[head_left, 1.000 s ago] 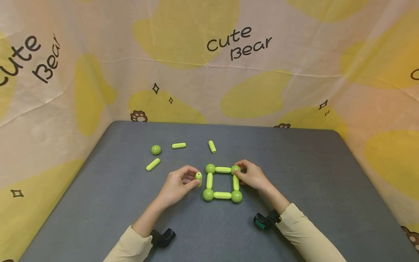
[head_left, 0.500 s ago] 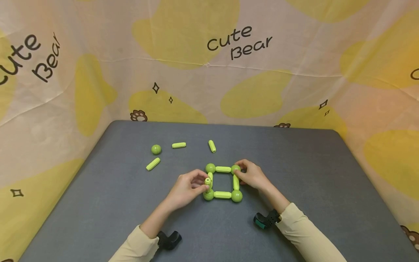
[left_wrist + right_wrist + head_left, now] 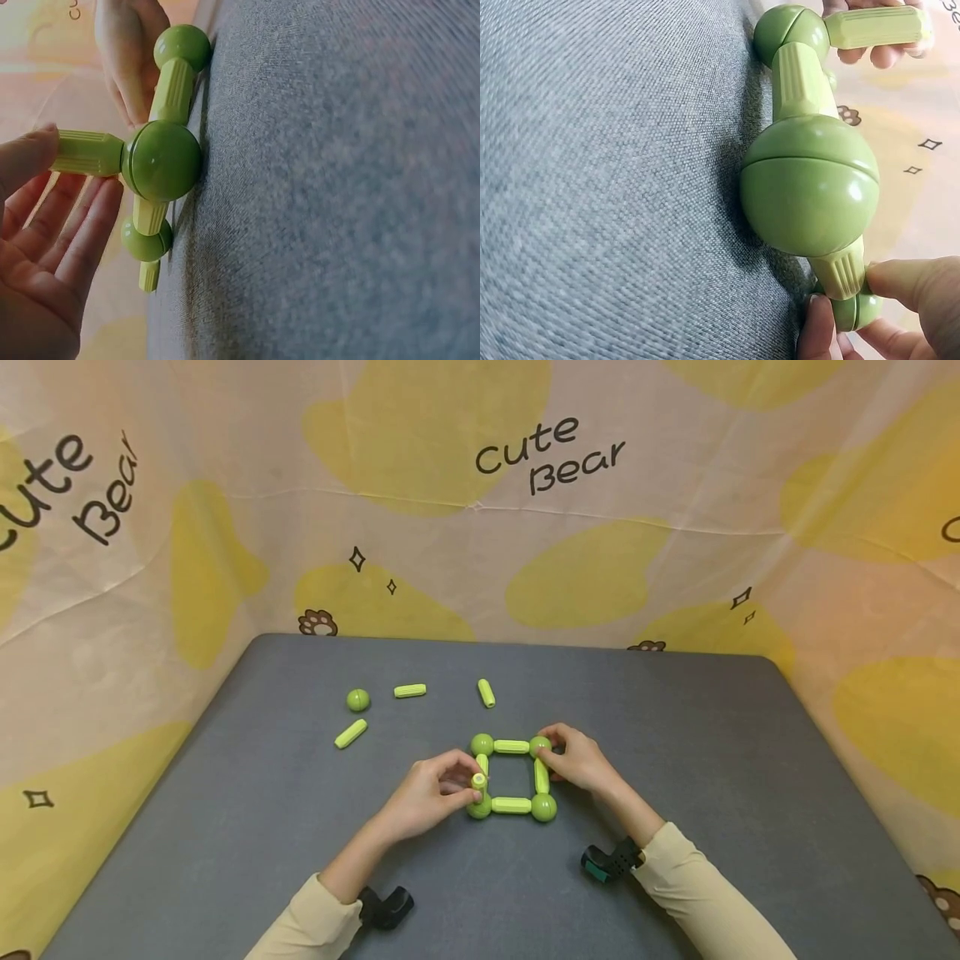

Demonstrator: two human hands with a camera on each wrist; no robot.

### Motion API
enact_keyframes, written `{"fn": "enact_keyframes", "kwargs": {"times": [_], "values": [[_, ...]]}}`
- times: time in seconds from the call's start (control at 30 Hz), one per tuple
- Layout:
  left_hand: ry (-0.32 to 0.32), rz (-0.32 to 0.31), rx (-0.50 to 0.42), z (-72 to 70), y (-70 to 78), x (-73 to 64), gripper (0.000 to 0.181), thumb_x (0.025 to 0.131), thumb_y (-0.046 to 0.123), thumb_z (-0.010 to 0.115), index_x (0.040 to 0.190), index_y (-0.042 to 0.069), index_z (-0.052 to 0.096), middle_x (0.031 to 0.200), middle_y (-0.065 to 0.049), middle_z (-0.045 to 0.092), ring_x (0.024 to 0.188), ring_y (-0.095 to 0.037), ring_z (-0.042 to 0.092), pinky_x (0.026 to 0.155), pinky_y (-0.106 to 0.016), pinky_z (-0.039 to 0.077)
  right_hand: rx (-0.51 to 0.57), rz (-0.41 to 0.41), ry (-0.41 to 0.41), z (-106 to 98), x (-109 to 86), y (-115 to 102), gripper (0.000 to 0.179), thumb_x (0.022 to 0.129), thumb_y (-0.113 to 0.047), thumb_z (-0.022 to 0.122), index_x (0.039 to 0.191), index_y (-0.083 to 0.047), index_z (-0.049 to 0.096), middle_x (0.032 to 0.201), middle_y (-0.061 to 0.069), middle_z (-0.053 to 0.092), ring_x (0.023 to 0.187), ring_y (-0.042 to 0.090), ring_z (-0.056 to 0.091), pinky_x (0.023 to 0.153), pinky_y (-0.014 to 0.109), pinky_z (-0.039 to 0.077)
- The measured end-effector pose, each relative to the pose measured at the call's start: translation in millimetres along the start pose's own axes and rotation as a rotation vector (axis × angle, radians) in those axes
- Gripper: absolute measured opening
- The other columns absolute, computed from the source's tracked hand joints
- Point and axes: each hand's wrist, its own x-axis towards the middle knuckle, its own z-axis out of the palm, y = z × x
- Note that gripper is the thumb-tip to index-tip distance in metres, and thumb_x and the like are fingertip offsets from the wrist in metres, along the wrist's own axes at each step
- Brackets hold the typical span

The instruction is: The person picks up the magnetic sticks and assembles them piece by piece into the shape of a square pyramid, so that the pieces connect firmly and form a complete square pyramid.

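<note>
The person I'm watching wears a plain top with long sleeves, a pale cream going slightly yellow. The left sleeve [image 3: 307, 917] bunches into soft creases at its cuff; the right sleeve [image 3: 705, 885] runs smoother, with a few folds near its edge. Both hands are bare. A matte black gadget [image 3: 386, 908] with a chunky, rounded end sits by the left cuff. Its black counterpart [image 3: 622, 857] on the right shows a green patch [image 3: 597, 872] and a strap that looks dotted with small holes.
</note>
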Motion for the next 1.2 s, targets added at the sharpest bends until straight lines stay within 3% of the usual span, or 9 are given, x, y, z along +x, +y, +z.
{"fn": "enact_keyframes", "kwargs": {"times": [0.23, 0.4, 0.67, 0.9, 1.2], "values": [[0.000, 0.001, 0.040, -8.0, -0.5, -0.1, 0.023, 0.078, 0.008, 0.072, 0.099, 0.012, 0.063, 0.095, -0.003, 0.066, 0.087, -0.017, 0.065, 0.073, -0.027, 0.053, -0.012, 0.021, 0.001, -2.7, -3.7, -2.3, 0.046, 0.090, -0.021, 0.059, 0.131, -0.007, 0.045, 0.116, 0.019, 0.052, 0.069, 0.016, 0.062, 0.060, 0.029, 0.054], [-0.005, -0.020, 0.077, -19.1, -1.1, 3.7, 0.023, 0.079, 0.008, 0.071, 0.102, 0.008, 0.064, 0.099, -0.006, 0.066, 0.087, -0.015, 0.065, 0.072, -0.026, 0.053, -0.070, -0.004, 0.050, -6.7, -13.8, -3.2, 0.052, 0.088, -0.020, 0.061, 0.134, -0.004, 0.040, 0.120, 0.023, 0.049, 0.066, 0.016, 0.061, 0.058, 0.027, 0.052], [0.067, -0.021, 0.204, -26.1, -9.0, 28.7, 0.021, 0.079, 0.008, 0.070, 0.100, 0.006, 0.065, 0.099, -0.010, 0.067, 0.087, -0.014, 0.065, 0.073, -0.026, 0.053, -0.188, -0.087, 0.111, -5.4, -41.6, -3.4, 0.042, 0.086, -0.019, 0.063, 0.123, -0.004, 0.049, 0.114, 0.016, 0.052, 0.081, 0.017, 0.061, 0.067, 0.029, 0.050], [0.134, -0.068, 0.324, -22.5, -15.9, 49.1, 0.019, 0.078, 0.010, 0.071, 0.096, 0.009, 0.067, 0.098, -0.006, 0.067, 0.083, -0.014, 0.065, 0.069, -0.026, 0.053, -0.193, -0.115, 0.084, 3.2, -59.2, 0.1, 0.044, 0.081, -0.019, 0.068, 0.119, -0.006, 0.051, 0.110, 0.010, 0.054, 0.080, 0.011, 0.060, 0.068, 0.026, 0.049], [0.086, -0.071, 0.372, -17.6, -22.7, 60.9, 0.022, 0.078, 0.011, 0.071, 0.100, 0.013, 0.070, 0.097, -0.002, 0.068, 0.081, -0.012, 0.065, 0.067, -0.025, 0.051, -0.241, -0.198, 0.056, 10.5, -67.9, 3.7, 0.059, 0.078, -0.021, 0.073, 0.129, -0.008, 0.046, 0.115, 0.008, 0.053, 0.082, 0.010, 0.057, 0.068, 0.023, 0.047]]}}
